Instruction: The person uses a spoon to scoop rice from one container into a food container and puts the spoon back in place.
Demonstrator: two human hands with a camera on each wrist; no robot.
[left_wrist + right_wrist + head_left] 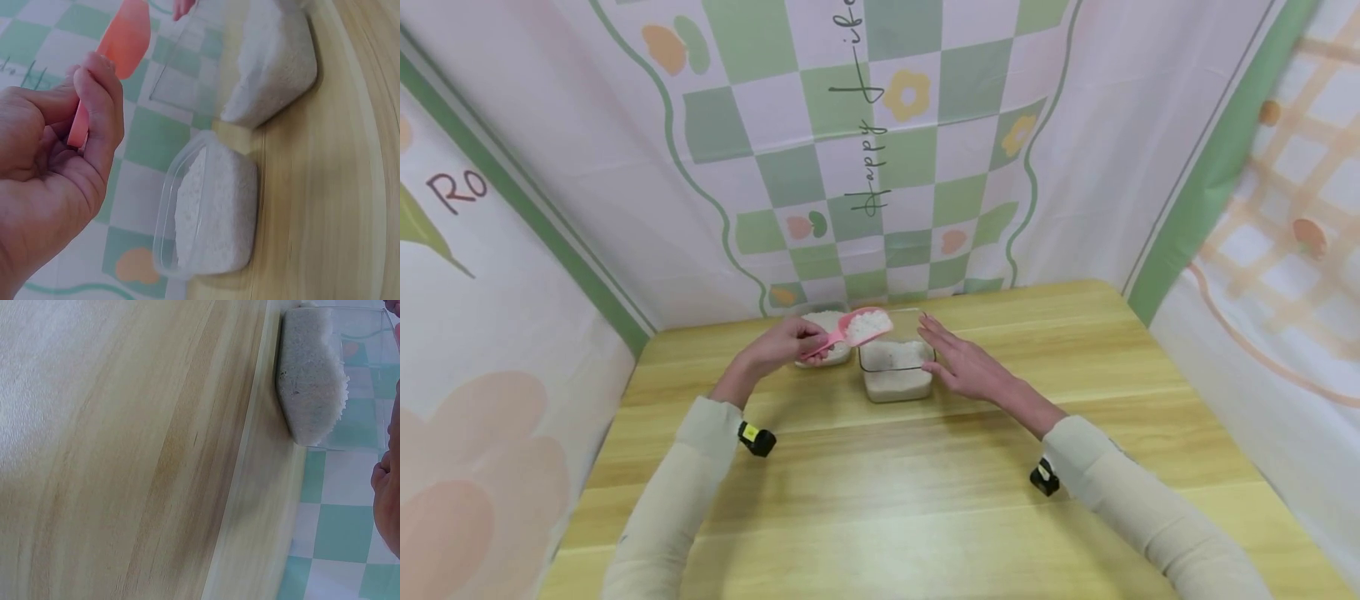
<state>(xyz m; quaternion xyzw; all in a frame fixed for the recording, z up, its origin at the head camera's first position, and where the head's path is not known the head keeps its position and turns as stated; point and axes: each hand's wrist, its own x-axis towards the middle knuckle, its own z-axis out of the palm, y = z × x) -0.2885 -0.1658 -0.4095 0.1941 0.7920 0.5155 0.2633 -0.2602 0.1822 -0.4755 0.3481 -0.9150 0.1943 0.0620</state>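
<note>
My left hand [781,343] grips the handle of a pink scoop [844,325] heaped with white, rice-like grains [867,324]. In the head view the scoop overlaps the back left part of a tall clear container [898,386], about half full of the same grains. The left wrist view shows fingers and thumb curled round the handle, with the scoop [130,39] seen from its underside. At the clear container's right rim is my right hand [966,365], its fingers extended. Only part of that hand [389,503] enters the right wrist view.
A smaller plastic tub [164,240] of white grains stands left of the clear container, partly behind my left hand in the head view. Both stand on a wooden table [887,500], near its back edge. A patterned curtain [910,167] hangs behind.
</note>
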